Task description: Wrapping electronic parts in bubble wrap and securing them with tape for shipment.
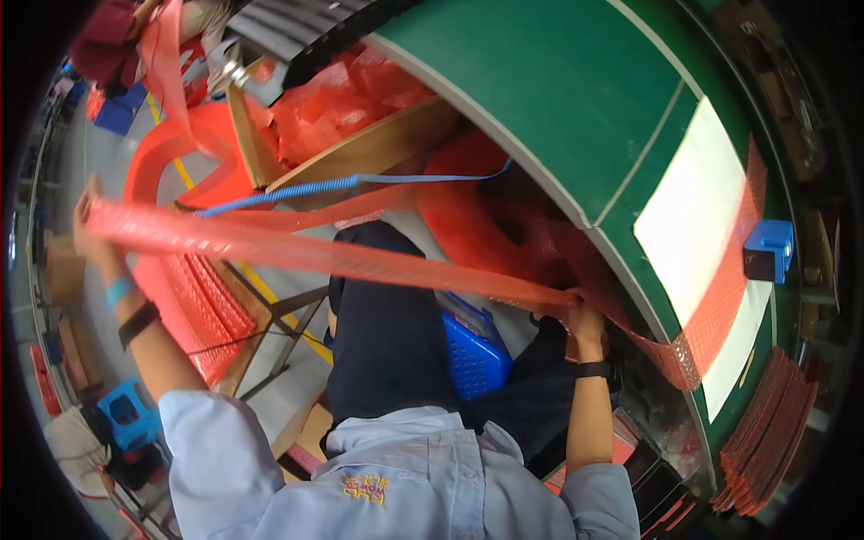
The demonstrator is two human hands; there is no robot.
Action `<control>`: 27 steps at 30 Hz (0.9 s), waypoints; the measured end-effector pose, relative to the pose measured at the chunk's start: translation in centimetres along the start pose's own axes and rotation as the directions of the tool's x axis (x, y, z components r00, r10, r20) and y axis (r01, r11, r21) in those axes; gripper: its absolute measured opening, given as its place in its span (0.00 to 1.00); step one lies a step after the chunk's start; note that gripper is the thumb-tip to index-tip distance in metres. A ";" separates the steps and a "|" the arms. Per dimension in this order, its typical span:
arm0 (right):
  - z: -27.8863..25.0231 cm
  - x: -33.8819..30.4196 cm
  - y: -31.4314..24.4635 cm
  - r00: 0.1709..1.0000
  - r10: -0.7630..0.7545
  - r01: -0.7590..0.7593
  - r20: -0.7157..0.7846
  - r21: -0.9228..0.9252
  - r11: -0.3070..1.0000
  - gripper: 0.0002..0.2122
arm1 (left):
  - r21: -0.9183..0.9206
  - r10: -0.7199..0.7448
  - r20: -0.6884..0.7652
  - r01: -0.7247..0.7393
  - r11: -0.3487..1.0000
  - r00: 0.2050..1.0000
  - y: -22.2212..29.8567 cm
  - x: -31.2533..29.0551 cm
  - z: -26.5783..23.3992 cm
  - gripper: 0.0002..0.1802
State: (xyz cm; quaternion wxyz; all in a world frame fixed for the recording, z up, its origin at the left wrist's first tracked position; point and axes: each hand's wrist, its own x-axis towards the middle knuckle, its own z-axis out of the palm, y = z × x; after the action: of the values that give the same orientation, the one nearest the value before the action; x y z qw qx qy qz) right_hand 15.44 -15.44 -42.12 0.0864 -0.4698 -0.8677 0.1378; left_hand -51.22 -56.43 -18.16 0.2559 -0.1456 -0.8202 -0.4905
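A long strip of red bubble wrap (342, 261) is stretched across my lap from far left to right. Its left end is in my left hand (88, 229), which is raised at arm's length and smeared by motion. Lower and to the right, my right hand (587, 324) is closed round the strip close to the edge of the green table (540, 90). More red bubble wrap bends over that table edge, past the right hand. Large red loops of wrap (468, 216) hang under the table.
A blue coiled cord (279, 193) crosses behind the strip. Folded red wrap (202, 306) lies on a stand at left, near a cardboard box (360, 157) filled with wrap. A blue basket (472, 351) sits by my legs. The table bears white sheets (697, 207) and a blue dispenser (769, 250). Another person (112, 40) sits far left.
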 end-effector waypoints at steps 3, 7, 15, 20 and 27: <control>2.7 -2.1 6.2 0.982 -0.066 0.009 -0.174 -0.311 0.950 0.09 | 0.210 0.121 0.356 -0.206 0.956 0.926 -1.9 0.3 3.6 0.25; 0.3 -1.7 1.0 0.969 -0.032 0.057 -0.247 0.097 0.994 0.15 | -0.031 0.225 0.726 -0.297 0.954 0.649 4.3 -7.1 9.2 0.19; -2.1 1.2 -12.2 0.967 0.033 -0.060 0.253 0.099 0.993 0.19 | -0.388 0.202 0.893 -0.465 0.796 -0.401 14.2 -21.3 12.5 0.19; -0.4 2.6 -18.9 0.932 -0.302 0.360 -0.199 0.590 0.723 0.09 | 0.015 -0.165 0.976 -0.715 0.699 -0.140 5.4 -23.3 17.4 0.23; 3.0 2.1 -18.7 0.990 -0.123 0.034 0.066 0.737 0.675 0.08 | 0.260 -0.019 0.940 -0.676 0.689 0.342 2.0 -22.8 18.3 0.37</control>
State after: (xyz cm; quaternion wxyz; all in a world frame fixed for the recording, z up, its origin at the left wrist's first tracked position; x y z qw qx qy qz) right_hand -1.35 -23.88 -38.91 0.2253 -0.3496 -0.7622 0.4960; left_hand -36.48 -39.09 -36.59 -0.0877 -0.4652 -0.8802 0.0339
